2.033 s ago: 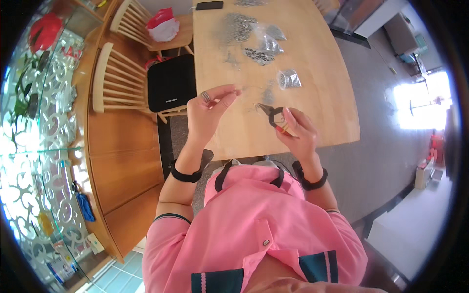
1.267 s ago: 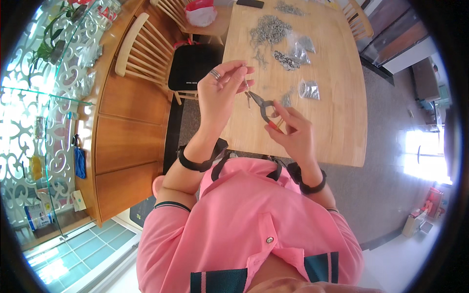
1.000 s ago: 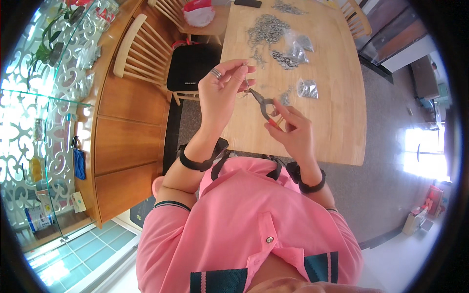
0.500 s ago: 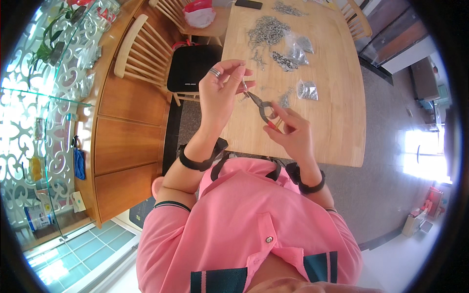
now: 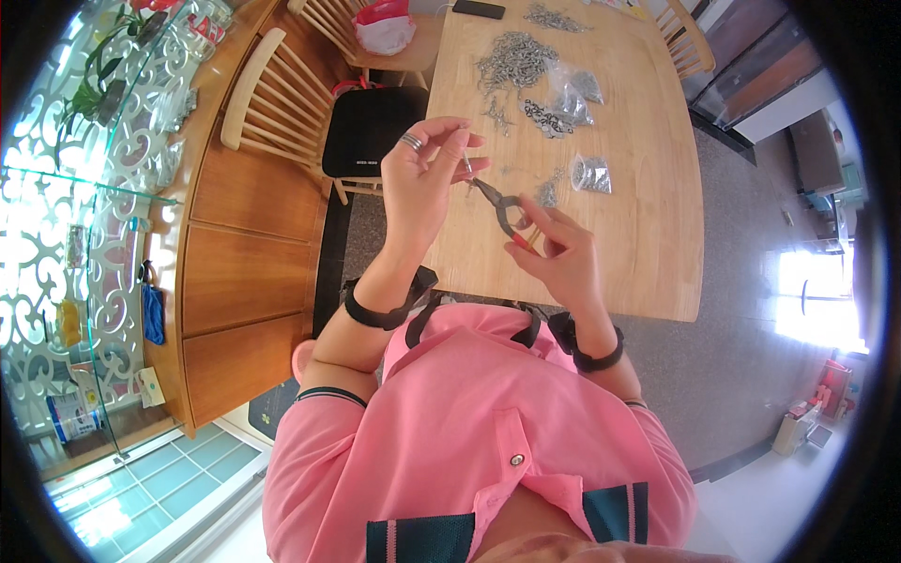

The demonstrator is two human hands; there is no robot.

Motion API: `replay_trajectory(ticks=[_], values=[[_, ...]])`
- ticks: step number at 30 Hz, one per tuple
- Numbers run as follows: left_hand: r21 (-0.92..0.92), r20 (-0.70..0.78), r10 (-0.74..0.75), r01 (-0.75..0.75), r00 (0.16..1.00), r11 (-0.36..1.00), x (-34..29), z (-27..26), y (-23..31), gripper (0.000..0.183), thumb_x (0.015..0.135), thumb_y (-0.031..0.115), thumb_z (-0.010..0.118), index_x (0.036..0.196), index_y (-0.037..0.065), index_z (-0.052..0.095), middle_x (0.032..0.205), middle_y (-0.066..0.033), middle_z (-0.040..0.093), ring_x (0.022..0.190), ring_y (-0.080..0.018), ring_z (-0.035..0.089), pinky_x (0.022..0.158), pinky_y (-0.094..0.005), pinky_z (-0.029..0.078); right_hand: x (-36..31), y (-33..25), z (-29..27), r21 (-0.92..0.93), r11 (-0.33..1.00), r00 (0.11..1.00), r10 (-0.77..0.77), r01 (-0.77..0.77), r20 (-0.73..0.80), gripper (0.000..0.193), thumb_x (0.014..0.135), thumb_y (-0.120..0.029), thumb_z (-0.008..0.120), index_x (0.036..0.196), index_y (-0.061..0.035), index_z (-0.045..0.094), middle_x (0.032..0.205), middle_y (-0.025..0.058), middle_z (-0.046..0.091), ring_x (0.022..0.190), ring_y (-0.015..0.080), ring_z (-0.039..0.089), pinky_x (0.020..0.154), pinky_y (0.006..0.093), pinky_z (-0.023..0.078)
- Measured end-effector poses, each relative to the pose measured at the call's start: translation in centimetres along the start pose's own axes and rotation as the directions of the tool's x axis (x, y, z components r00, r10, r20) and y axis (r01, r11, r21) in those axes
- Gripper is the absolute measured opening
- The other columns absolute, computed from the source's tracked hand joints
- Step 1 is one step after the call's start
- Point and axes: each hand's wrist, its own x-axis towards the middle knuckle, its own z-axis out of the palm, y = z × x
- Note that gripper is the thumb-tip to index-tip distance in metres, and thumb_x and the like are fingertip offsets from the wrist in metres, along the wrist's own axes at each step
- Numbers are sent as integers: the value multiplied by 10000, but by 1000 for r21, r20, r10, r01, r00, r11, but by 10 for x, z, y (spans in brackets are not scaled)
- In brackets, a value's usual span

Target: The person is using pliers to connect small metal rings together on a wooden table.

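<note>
My left hand, with a ring on one finger, pinches a small silver metal piece between thumb and fingers above the table's near left part. My right hand is wrapped round a pair of pliers with dark jaws and red-yellow handles. The jaw tips reach the lower end of the metal piece; whether they grip it is too small to tell. Beyond the hands lie a large heap of silver metal parts, a smaller cluster and a group of dark rings.
Clear plastic bags of small parts lie mid-table, and another bag is nearer me. Loose bits sit beside the pliers. A black phone-like object is at the far edge. Wooden chairs and a cabinet stand left.
The pliers and my right hand have shifted very slightly to the left. My left hand keeps its pinch on the metal piece, almost unmoved.
</note>
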Motion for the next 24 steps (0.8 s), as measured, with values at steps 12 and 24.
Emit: replay_trajectory(ticks=[12,24], values=[[2,-3,5,-5,1000,1000,-2,0,0,238,951,117,576,1107,-63,567,965,-148,658,829,-237,695,756,-315,593,0,0,1,7,1000,1000,13,-13,6,558,705,-66,775,1243,-136,642,912,-35,646,538,39,305,471,204,293],[-143,66,125,-114,990,983,-18,-12,-15,104,910,21,585,990,-17,531,833,-48,569,855,-165,636,864,-329,518,-4,-7,2,-108,991,988,-96,83,-123,539,693,-52,776,1215,-113,655,917,0,664,536,56,411,486,203,360]])
